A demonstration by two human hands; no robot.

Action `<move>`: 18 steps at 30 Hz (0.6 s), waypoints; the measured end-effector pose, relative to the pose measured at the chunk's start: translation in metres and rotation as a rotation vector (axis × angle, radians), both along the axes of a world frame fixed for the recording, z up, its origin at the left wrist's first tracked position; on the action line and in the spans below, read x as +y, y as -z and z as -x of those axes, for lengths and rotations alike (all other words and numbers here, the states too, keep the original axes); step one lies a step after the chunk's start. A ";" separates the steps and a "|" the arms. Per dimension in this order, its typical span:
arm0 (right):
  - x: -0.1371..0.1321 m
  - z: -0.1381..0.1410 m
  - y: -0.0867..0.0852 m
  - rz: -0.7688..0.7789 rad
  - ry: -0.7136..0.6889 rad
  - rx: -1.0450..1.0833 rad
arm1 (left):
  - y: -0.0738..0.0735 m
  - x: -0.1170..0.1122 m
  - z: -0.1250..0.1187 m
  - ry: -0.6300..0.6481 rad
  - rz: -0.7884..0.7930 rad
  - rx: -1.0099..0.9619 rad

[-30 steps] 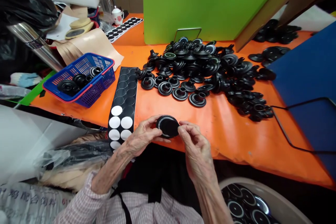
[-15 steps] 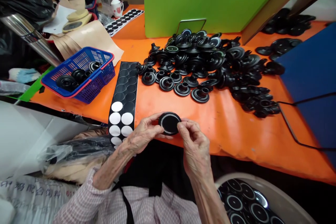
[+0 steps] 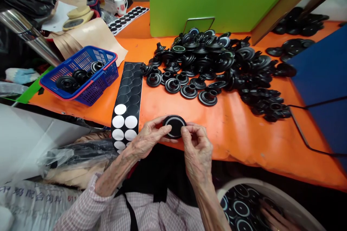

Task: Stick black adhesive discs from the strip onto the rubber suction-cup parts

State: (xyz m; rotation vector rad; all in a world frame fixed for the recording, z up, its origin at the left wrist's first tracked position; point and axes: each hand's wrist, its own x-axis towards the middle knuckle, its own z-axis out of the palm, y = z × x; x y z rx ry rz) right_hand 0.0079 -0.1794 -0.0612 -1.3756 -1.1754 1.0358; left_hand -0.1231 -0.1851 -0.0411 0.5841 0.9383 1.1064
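I have the left hand [image 3: 148,138] and right hand [image 3: 196,148] in a narrow grip on a black rubber disc [image 3: 175,126], pinched by its rim just over the near edge of the desk [image 3: 244,144]. Near the right corner, another person's hand [image 3: 273,216] is in a tub [image 3: 282,196] of discs. A strip of white dots [image 3: 124,122] lies just left; a blue basket [image 3: 78,75] and a heap of black rubber parts [image 3: 214,65] sit farther off.

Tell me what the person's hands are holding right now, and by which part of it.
Both hands hold a round black disc with a pale ring, by its rim: the left hand grips the left edge, and the right hand pinches the right edge.
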 end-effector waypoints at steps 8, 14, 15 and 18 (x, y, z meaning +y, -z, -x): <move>-0.003 0.007 0.007 -0.072 -0.003 -0.217 | 0.007 -0.002 0.002 -0.036 0.003 0.051; -0.005 0.012 0.008 -0.062 0.013 -0.222 | 0.007 -0.006 0.005 -0.117 -0.010 0.080; -0.004 0.011 0.008 -0.006 -0.004 -0.173 | 0.005 -0.008 0.007 -0.129 -0.008 0.083; 0.009 0.017 0.008 0.145 -0.150 -0.072 | -0.002 -0.007 0.020 -0.129 -0.045 0.104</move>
